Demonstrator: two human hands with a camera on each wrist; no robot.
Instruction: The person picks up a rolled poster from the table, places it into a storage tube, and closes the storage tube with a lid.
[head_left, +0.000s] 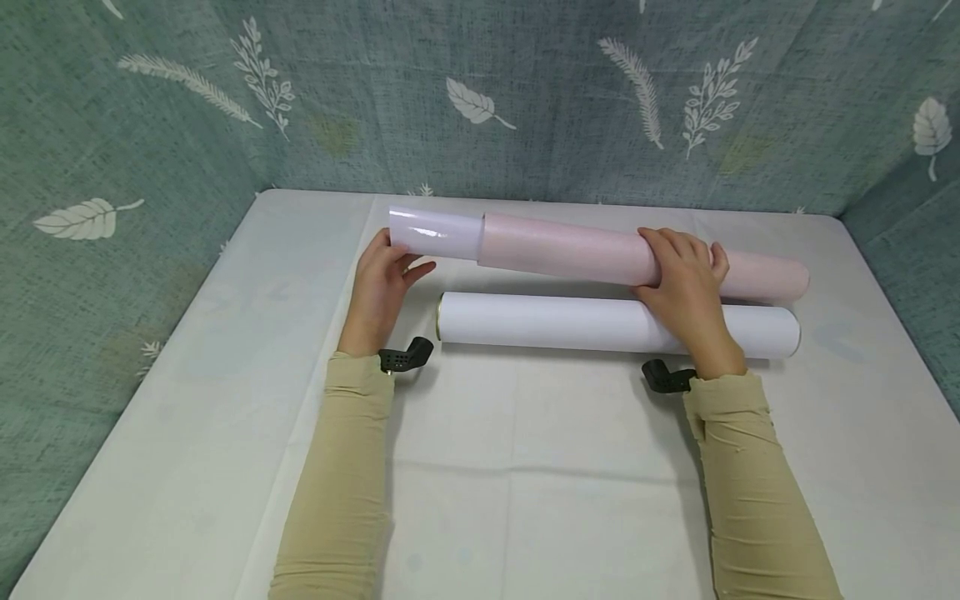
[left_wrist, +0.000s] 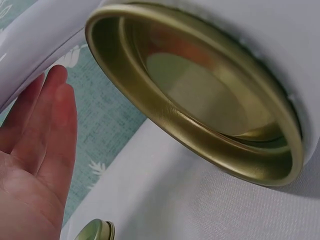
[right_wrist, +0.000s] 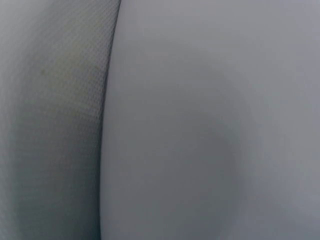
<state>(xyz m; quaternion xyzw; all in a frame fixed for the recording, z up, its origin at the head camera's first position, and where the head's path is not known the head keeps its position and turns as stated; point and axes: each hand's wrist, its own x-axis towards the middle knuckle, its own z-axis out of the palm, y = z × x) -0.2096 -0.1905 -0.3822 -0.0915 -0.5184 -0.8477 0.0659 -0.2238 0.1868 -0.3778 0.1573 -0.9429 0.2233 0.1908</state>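
A glossy whitish roll sticks out of the left end of a longer pink roll. My left hand pinches the glossy roll's free end, its other fingers spread below. Those fingers reach up to the roll in the left wrist view. Over the pink roll, my right hand grips it from above, right of its middle. Nearer to me lies a white tube with gold metal ends, under my right wrist. Its recessed gold end looms large in the left wrist view.
A white cloth covers the table, with faint creases. Green leaf-patterned fabric walls in the back and sides. A small gold-rimmed round piece shows low in the left wrist view. Pale surfaces fill the blurred right wrist view.
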